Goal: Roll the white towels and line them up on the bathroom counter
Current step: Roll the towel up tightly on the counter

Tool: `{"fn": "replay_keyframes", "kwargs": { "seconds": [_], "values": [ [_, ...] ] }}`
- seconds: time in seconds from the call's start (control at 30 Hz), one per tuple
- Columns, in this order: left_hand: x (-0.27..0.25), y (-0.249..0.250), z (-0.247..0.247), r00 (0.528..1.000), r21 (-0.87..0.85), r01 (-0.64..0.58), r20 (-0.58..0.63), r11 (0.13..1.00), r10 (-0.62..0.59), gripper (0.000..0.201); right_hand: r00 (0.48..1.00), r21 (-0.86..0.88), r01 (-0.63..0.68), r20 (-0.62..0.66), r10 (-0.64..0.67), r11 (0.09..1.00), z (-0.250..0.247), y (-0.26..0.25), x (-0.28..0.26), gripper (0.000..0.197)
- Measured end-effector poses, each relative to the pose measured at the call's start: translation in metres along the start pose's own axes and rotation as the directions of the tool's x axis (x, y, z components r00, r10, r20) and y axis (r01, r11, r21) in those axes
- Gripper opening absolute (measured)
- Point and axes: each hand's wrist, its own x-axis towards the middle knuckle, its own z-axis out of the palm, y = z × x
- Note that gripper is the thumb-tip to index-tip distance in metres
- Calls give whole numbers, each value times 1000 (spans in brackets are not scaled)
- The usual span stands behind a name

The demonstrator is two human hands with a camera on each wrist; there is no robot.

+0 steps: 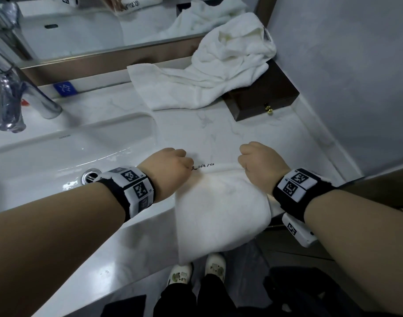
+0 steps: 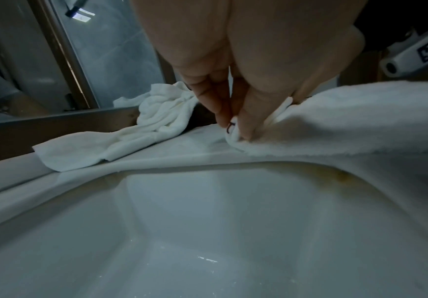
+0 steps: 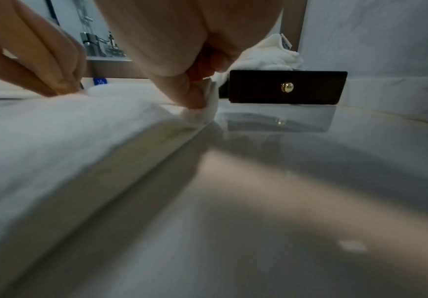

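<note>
Fingers (image 2: 246, 121) pinching one towel (image 1: 221, 209), two hands (image 1: 170, 170)

White marble desk (image 1: 218, 129), sink (image 1: 70, 152) set in at left. On it: flat towel (image 1: 221, 213) overhanging front edge; crumpled towel (image 1: 196, 88) and dark box (image 1: 264, 99) at back

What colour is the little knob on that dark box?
Gold knob, clearest in the right wrist view.

Dim cool indoor light, glossy glare on counter (image 3: 309, 181), wide-angle bending, blurred wrist-view foregrounds
</note>
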Motion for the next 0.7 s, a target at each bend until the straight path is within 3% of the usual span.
{"fn": "replay_keyframes", "kwargs": {
  "seconds": [0.1, 0.33, 0.43, 0.53, 0.63, 0.7],
  "values": [
    [-1, 4, -3, 997, -23, 5, 80, 1000, -3, 35, 999, -18, 10, -31, -10, 1000, 4, -3, -8, 48],
    [15, 7, -21, 962, 17, 67, 262, 998, -70, 26, 998, -104, -3, 55, 9, 995, 24, -2, -25, 38],
    [24, 5, -26, 941, -74, 184, 301, 980, -154, 23, 994, -192, -101, 33, 109, 976, 21, -9, -26, 30],
    [30, -2, -20, 937, -269, 303, 261, 914, -234, 12, 995, -269, -13, 88, 38, 963, 15, -12, -26, 24],
    [31, -6, -13, 922, -437, 380, 253, 815, -294, 12, 988, -110, -157, -24, 155, 981, 11, -11, -22, 7],
    [33, -7, -9, 906, -473, 418, 284, 776, -314, 21, 978, -86, -209, 8, 211, 974, 10, -12, -17, 11]
  ]
}}
